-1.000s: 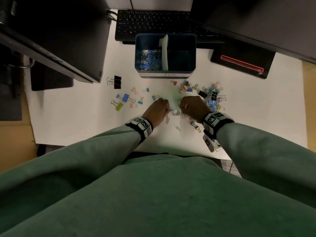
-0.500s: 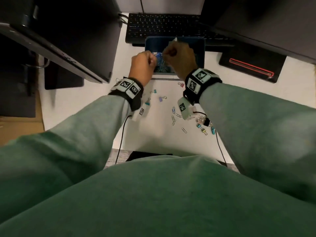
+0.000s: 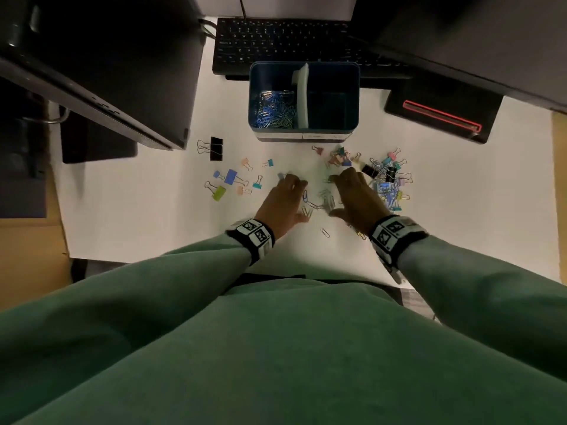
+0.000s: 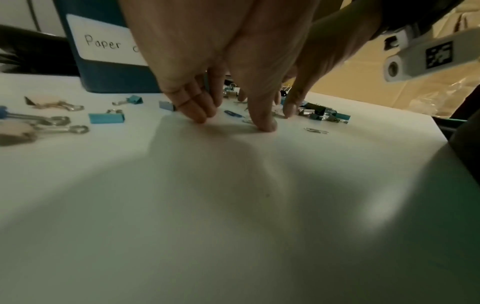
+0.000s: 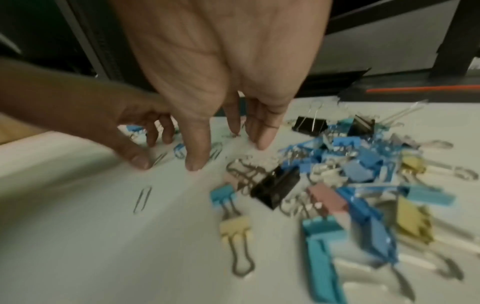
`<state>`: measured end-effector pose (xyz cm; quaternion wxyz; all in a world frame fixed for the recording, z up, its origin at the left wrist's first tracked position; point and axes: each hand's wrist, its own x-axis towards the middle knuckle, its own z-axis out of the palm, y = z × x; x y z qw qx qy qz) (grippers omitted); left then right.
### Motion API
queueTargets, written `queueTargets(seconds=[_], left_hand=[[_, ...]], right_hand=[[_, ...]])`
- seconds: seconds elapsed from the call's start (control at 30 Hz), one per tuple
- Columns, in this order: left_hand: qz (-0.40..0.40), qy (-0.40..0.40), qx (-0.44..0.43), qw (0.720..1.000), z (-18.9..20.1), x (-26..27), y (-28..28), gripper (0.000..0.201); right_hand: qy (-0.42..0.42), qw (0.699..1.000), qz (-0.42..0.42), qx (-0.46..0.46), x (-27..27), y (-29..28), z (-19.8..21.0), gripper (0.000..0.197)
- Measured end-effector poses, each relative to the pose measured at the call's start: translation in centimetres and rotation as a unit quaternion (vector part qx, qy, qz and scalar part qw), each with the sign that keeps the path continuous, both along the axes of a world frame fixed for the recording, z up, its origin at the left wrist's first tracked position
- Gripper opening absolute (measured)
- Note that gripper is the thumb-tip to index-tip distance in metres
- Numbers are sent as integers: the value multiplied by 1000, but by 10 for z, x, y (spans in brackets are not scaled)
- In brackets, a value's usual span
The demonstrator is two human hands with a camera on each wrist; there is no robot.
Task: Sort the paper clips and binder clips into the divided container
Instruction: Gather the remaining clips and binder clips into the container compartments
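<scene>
Office desk, from what's around me. Black keyboard (image 3: 285, 38) sits at the far edge of my white desktop (image 3: 138, 216), with dark monitors overhanging on the left (image 3: 101, 65) and right (image 3: 466, 41). A black device with a red stripe (image 3: 441, 116) lies to the right of the keyboard. Stationery everywhere: blue divided container (image 3: 303, 130) with a handwritten label starting "Paper" (image 4: 103, 44), paper clips (image 3: 276, 110) in its left compartment, coloured binder clips (image 3: 389, 182) scattered loose on the desk. Cable (image 3: 242, 6) runs up behind the keyboard.
</scene>
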<state>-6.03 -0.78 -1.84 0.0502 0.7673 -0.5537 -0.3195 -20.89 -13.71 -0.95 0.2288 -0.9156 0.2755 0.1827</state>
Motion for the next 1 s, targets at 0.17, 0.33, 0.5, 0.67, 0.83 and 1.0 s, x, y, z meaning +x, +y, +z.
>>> queueTargets(seconds=[0.17, 0.33, 0.5, 0.67, 0.83, 1.0], left_hand=[[-3, 0, -58, 998, -11, -5, -10, 28], [3, -14, -72, 997, -19, -5, -11, 15], [43, -10, -75, 996, -17, -1, -8, 19], [71, 17, -64, 995, -12, 8, -4, 23], [159, 68, -130, 976, 13, 28, -9, 20], [264, 85, -234, 932, 60, 80, -49, 16]], right_hand=[[-71, 997, -15, 18, 17, 14, -10, 33], [-50, 998, -27, 31, 26, 17, -11, 25], [-31, 996, -69, 39, 32, 20, -12, 32], [-51, 992, -96, 59, 31, 17, -16, 22], [-128, 956, -202, 169, 22, 2, -5, 14], [-254, 916, -227, 213, 67, -21, 46, 13]])
